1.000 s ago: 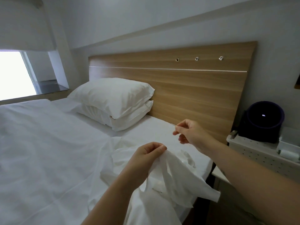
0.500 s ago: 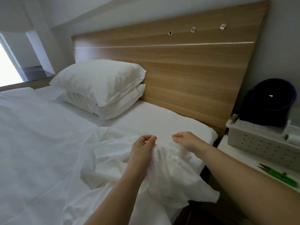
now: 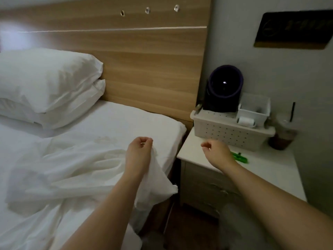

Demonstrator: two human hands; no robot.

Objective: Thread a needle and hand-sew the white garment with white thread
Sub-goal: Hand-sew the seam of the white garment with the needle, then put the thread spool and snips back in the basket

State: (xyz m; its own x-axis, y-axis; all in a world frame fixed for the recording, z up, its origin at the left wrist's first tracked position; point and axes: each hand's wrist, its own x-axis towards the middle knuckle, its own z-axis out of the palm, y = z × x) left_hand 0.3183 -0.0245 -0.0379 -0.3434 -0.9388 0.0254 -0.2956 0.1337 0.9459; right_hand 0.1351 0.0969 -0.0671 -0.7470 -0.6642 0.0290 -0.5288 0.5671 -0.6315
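The white garment (image 3: 75, 170) lies crumpled on the bed, one corner hanging over the mattress edge. My left hand (image 3: 138, 150) pinches a fold of it between thumb and fingertips, and a thin needle-like sliver (image 3: 143, 143) shows at that pinch. My right hand (image 3: 214, 150) hovers over the white nightstand (image 3: 270, 170) with its fingers curled in and nothing visible between them. Green scissors (image 3: 240, 157) lie just beyond its knuckles. A white thread spool (image 3: 246, 121) rests in the perforated basket (image 3: 225, 136).
Two stacked pillows (image 3: 46, 87) lean against the wooden headboard (image 3: 153, 60). On the basket stands a dark round device (image 3: 225, 87) beside a small white bin (image 3: 254, 107). A cup with a straw (image 3: 282, 136) stands at the nightstand's back right.
My right hand left the garment and swung right over the nightstand toward the scissors. The needle it held a second ago now seems to sit in my left hand's pinch.
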